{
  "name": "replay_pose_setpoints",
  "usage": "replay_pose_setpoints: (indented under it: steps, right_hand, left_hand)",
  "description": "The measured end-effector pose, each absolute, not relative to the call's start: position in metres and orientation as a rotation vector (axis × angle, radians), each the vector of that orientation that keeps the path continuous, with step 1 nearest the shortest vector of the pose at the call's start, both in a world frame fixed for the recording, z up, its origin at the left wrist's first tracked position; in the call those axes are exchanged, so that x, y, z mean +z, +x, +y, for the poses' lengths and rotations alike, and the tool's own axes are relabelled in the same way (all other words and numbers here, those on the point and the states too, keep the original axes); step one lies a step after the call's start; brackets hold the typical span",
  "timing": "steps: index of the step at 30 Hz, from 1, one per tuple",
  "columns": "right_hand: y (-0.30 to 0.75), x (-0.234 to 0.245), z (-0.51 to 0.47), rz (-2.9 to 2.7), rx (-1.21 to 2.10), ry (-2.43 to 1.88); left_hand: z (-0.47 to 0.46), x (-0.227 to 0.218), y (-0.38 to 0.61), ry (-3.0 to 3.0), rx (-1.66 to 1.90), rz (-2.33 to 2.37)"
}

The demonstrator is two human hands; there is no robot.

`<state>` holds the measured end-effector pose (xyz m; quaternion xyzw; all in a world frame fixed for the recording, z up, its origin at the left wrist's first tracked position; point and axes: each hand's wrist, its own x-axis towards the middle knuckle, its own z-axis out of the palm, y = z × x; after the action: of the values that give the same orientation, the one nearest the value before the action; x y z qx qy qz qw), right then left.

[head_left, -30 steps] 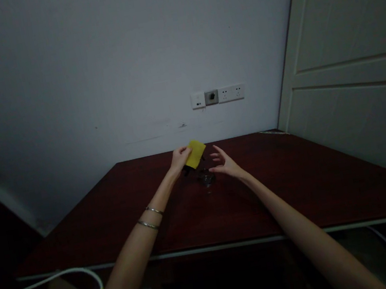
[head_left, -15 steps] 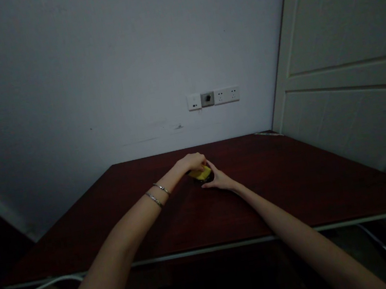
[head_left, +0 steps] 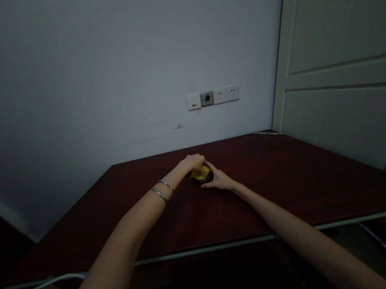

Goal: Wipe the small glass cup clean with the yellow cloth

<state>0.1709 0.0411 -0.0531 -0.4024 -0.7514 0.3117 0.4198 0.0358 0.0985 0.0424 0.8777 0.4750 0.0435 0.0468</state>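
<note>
My left hand is closed over a small yellow cloth and presses it down on a small dark object near the far middle of the dark red table. My right hand rests on the table and cups the dark object from the right side. What the dark object is cannot be made out in the dim light. Two thin bangles sit on my left wrist.
A white wall with a strip of sockets stands behind the table. A pale panelled door is at the right. A white cable runs below the table's near left edge. Dark furniture fills the left edge.
My left hand brought the yellow cloth down from the air onto the dark object. My right hand went from open and raised to holding that object on the table.
</note>
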Motion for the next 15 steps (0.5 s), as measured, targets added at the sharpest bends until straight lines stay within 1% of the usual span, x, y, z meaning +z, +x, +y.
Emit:
replay_pose_setpoints:
  steps: [4,13,15]
  right_hand:
    - [0.1708,-0.0564,0.0436,-1.892,0.761,-1.021]
    - [0.1695,-0.0546,0.0374,-1.912,0.691,-1.06]
    - [0.1691,-0.0551,0.0369,-1.915,0.661,-1.074]
  left_hand:
    - [0.0977,0.0338,0.0365,2.661,0.221,1.517]
    - [0.0933,0.0308,0.0342,2.538,0.123,1.834]
    - [0.0926,0.0321,0.0344,2.467,0.055,1.922]
